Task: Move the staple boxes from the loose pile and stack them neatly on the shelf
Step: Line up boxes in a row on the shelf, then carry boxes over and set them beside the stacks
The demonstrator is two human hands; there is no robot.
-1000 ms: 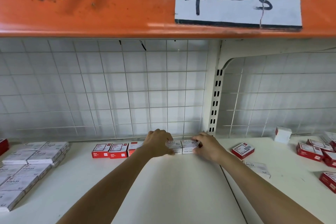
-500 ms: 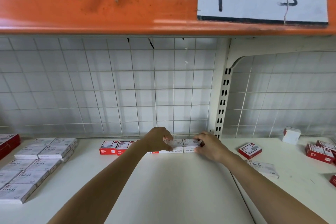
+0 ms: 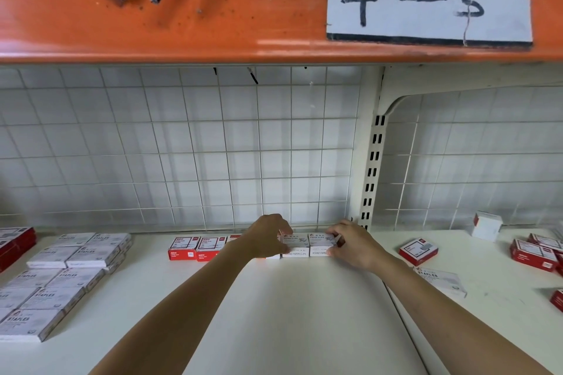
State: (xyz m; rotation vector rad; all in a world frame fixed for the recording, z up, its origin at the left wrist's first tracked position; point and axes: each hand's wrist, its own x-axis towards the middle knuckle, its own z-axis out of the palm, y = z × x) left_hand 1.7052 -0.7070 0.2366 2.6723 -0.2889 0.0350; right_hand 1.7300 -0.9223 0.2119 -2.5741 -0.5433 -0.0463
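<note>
A row of small boxes stands at the back of the white shelf (image 3: 289, 313): two red boxes (image 3: 195, 248) on the left, then two white paper-clip boxes (image 3: 297, 245) side by side. My left hand (image 3: 265, 237) curls over the row just left of the white boxes and hides the box under it. At the row's right end my right hand (image 3: 353, 245) pinches the rightmost white box (image 3: 320, 242). Loose boxes lie to the right: a red box (image 3: 418, 251), a white staples box (image 3: 441, 280) and more red boxes (image 3: 533, 254).
Flat white staples boxes (image 3: 61, 256) lie in neat stacks on the left, with red ones (image 3: 15, 242) behind them. A small white box (image 3: 486, 225) stands upright at the back right. A wire grid backs the shelf, a slotted post (image 3: 371, 167) divides it, and an orange beam (image 3: 182, 9) hangs overhead.
Both hands stay at the white boxes in the row, with only small finger shifts. The view has drifted slightly, so everything sits a little further right.
</note>
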